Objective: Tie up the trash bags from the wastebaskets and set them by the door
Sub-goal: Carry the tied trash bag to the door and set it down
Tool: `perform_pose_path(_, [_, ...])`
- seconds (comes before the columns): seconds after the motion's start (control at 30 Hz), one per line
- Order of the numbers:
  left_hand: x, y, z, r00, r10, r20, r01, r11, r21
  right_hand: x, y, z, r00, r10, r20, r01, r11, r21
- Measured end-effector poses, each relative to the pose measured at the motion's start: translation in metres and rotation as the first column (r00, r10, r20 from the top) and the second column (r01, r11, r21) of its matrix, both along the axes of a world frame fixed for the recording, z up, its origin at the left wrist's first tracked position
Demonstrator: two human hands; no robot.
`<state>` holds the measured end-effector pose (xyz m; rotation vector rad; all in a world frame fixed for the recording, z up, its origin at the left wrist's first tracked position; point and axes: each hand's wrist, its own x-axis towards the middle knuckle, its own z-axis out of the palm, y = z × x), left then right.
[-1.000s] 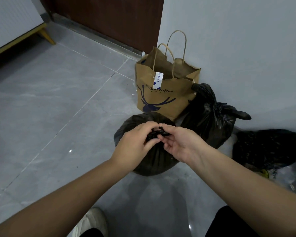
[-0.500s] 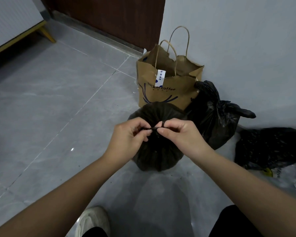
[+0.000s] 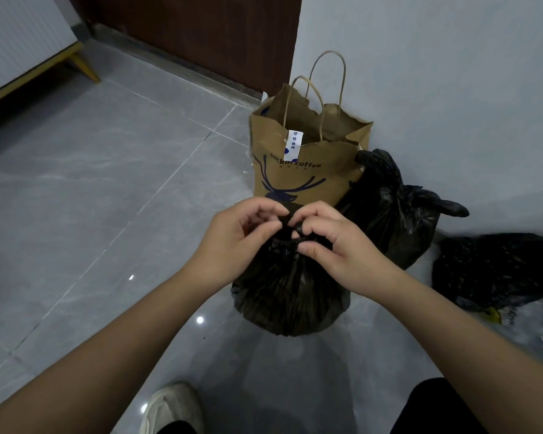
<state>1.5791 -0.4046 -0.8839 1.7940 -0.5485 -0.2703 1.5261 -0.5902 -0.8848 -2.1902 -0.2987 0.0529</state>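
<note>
A full black trash bag [image 3: 290, 296] stands on the grey tile floor in front of me. Its gathered neck is bunched at the top. My left hand [image 3: 237, 238] pinches the neck from the left and my right hand [image 3: 329, 242] pinches it from the right, fingertips almost touching over the twisted plastic. Behind it a second black trash bag [image 3: 395, 211] leans on the wall, its top knotted. The dark wooden door [image 3: 198, 36] is at the back.
A brown paper coffee bag [image 3: 308, 164] with handles stands against the grey wall [image 3: 436, 89]. More black plastic [image 3: 496, 270] lies on the floor at the right. A white cabinet on wooden legs [image 3: 22, 54] is at the far left. My shoe [image 3: 170, 408] shows below.
My hands have risen with the bag's neck and closed in together. Earlier they held a strip of plastic taut between them; now the fingers curl around the bunched top.
</note>
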Motion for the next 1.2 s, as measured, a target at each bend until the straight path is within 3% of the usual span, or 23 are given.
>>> perform_pose_path(0.1, [0.002,-0.002,-0.002,0.992,-0.101,0.074,0.094,0.991,0.092,0.001,-0.003,0.001,0.998,0.039,-0.04,-0.039,0.999,-0.004])
perform_pose_path(0.4, [0.009,-0.01,-0.033,0.979,-0.2,0.032,0.194,0.971,0.143,0.017,-0.021,-0.019,0.927,0.207,-0.313,-0.224,0.974,-0.022])
perform_pose_path(0.63, [0.009,-0.017,-0.064,0.958,-0.287,0.003,0.281,0.94,0.192,0.018,-0.03,-0.048,0.861,0.241,-0.448,-0.236,0.969,0.069])
perform_pose_path(0.93, [0.012,-0.026,-0.086,0.944,-0.328,-0.037,0.328,0.918,0.222,-0.002,-0.024,-0.095,0.951,-0.067,-0.302,0.155,0.948,0.277])
perform_pose_path(1.1, [0.017,-0.029,-0.088,0.96,-0.27,-0.077,0.28,0.935,0.215,-0.002,-0.009,-0.103,0.911,-0.321,-0.26,0.399,0.847,0.352])
perform_pose_path(1.2, [0.012,-0.031,-0.094,0.975,-0.196,-0.106,0.216,0.95,0.224,-0.001,-0.005,-0.106,0.887,-0.421,-0.188,0.457,0.858,0.236])
